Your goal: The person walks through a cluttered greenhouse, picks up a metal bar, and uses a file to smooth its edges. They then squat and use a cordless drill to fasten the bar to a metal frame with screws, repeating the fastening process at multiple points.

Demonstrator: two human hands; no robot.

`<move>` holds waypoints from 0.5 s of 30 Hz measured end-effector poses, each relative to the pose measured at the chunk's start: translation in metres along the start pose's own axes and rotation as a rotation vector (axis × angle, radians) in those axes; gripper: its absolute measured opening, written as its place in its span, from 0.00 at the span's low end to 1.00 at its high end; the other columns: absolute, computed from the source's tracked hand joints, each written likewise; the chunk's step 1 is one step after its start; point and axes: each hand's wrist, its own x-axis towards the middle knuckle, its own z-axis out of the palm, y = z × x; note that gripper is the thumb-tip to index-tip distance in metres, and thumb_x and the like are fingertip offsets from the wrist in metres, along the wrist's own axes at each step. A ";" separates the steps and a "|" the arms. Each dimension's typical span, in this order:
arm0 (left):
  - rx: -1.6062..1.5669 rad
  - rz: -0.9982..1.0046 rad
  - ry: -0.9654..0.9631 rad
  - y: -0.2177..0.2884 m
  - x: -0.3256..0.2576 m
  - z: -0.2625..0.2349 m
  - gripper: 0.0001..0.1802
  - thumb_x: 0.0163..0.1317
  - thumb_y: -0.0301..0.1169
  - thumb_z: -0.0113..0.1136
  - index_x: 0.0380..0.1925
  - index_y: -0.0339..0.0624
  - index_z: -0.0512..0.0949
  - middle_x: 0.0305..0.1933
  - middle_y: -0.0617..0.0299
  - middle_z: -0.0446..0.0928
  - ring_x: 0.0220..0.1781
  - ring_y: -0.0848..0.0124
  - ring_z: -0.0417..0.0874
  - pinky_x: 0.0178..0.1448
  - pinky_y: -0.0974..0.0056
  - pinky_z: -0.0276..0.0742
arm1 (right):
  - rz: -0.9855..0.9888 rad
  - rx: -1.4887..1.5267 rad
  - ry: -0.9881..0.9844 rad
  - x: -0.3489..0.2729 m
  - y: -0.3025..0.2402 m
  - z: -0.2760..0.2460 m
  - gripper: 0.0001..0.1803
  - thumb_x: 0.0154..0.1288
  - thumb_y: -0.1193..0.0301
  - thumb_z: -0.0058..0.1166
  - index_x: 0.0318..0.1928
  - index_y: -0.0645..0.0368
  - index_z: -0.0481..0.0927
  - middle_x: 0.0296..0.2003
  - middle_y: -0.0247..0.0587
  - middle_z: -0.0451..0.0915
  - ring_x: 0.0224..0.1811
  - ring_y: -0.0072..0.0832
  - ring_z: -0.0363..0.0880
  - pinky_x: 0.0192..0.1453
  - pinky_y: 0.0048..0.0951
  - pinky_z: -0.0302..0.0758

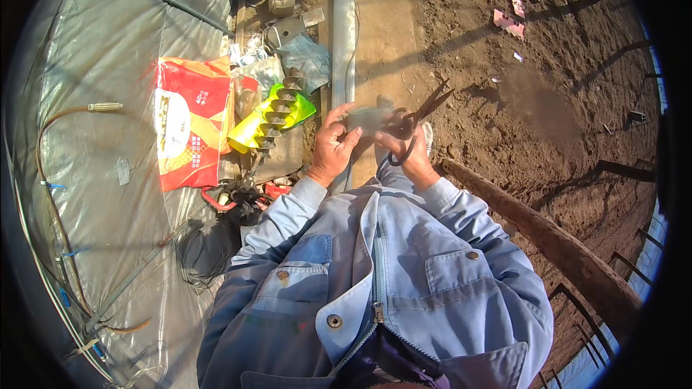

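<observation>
Between my two hands, in front of my body, is a small greyish-green, partly see-through object (369, 121), blurred, its kind unclear. My left hand (334, 145) pinches its left side between thumb and fingers. On the other side, the thumb of my right hand (413, 160) reaches to the object's lower right edge. A pair of dark scissors (434, 103) is held in that same right hand, its handle loops by the palm and fingers. The blades point up and right, slightly apart, away from the object.
To the left, a red and white sack (193, 126), an auger bit (276, 117) and a yellow-green bag (249, 128) lie by plastic sheeting (108, 194). Coiled grey wire (204, 252) sits lower. A pale pipe (344, 29) runs ahead. A wooden pole (540, 234) crosses the soil at right.
</observation>
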 end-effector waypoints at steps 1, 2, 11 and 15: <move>0.007 0.053 -0.018 -0.001 0.035 0.002 0.22 0.68 0.32 0.72 0.23 0.30 0.72 0.67 0.43 0.79 0.59 0.58 0.83 0.58 0.61 0.78 | 0.035 0.022 -0.004 0.036 -0.008 -0.003 0.21 0.62 0.77 0.77 0.39 0.57 0.71 0.41 0.32 0.79 0.41 0.20 0.77 0.47 0.25 0.78; 0.061 0.045 -0.052 -0.001 0.070 0.005 0.20 0.67 0.29 0.71 0.23 0.30 0.71 0.68 0.42 0.78 0.59 0.56 0.83 0.57 0.61 0.78 | 0.091 0.038 0.001 0.073 -0.018 -0.007 0.21 0.62 0.77 0.76 0.40 0.57 0.70 0.40 0.31 0.78 0.41 0.20 0.76 0.46 0.25 0.77; -0.529 -0.175 0.127 0.016 0.366 0.051 0.10 0.69 0.24 0.71 0.42 0.34 0.77 0.58 0.50 0.83 0.57 0.75 0.81 0.58 0.67 0.80 | -0.193 0.031 -0.104 0.356 -0.135 -0.052 0.25 0.58 0.85 0.73 0.41 0.56 0.66 0.39 0.32 0.66 0.42 0.22 0.74 0.46 0.26 0.77; -0.268 -0.308 0.046 -0.009 0.488 0.050 0.13 0.68 0.33 0.75 0.37 0.35 0.80 0.32 0.68 0.83 0.35 0.81 0.79 0.43 0.72 0.78 | -0.285 -0.147 -0.107 0.474 -0.164 -0.071 0.25 0.56 0.87 0.72 0.42 0.57 0.67 0.40 0.32 0.67 0.42 0.22 0.72 0.48 0.27 0.76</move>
